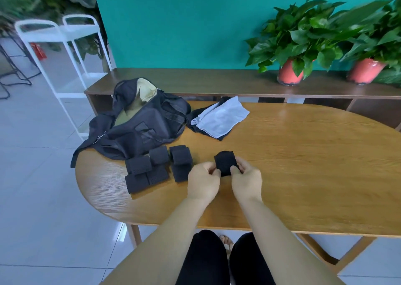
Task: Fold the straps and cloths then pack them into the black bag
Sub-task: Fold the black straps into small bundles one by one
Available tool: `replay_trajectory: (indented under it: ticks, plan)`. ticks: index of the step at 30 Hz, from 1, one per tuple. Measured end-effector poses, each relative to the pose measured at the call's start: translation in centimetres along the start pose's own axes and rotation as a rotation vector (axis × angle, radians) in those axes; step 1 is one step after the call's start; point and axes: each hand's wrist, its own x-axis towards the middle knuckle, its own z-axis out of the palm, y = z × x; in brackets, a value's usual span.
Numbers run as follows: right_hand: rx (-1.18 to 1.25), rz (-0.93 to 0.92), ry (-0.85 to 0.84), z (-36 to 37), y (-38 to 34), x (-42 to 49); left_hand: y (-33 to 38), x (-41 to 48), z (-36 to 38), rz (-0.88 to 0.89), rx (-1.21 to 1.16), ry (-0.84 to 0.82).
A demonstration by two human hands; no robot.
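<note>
A folded black strap [225,162] sits between my two hands just above the wooden table [303,165]. My left hand [202,181] pinches its left edge and my right hand [246,181] pinches its right edge. Several folded black straps [156,167] lie in a cluster to the left of my hands. Behind them the black bag [138,122] lies open, showing a tan lining. A light blue cloth [221,115] lies on a black cloth [196,113] to the right of the bag.
Behind the table runs a dark wooden shelf [206,81] carrying two potted plants [299,46] in red pots. A white metal rack [65,46] stands on the tiled floor at the left.
</note>
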Motion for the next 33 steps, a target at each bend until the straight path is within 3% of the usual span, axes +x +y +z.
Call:
replay_trajectory:
  ticks: [9,16,24,33]
  plan:
    - [-0.122,-0.098,-0.149,9.0,-6.4,-0.2,-3.0,3.1,-10.1,0.022,0.136,0.296]
    - [-0.428,-0.127,-0.124,13.4,-6.8,1.2,-5.5,5.5,-11.9,-0.064,0.291,0.25]
    - [-0.699,-0.213,-0.115,13.7,-6.5,2.2,-5.6,6.6,-11.5,-0.092,0.523,0.223]
    - [-0.61,-0.204,-0.09,12.1,-6.7,2.6,-4.3,6.1,-11.2,-0.017,0.614,0.313]
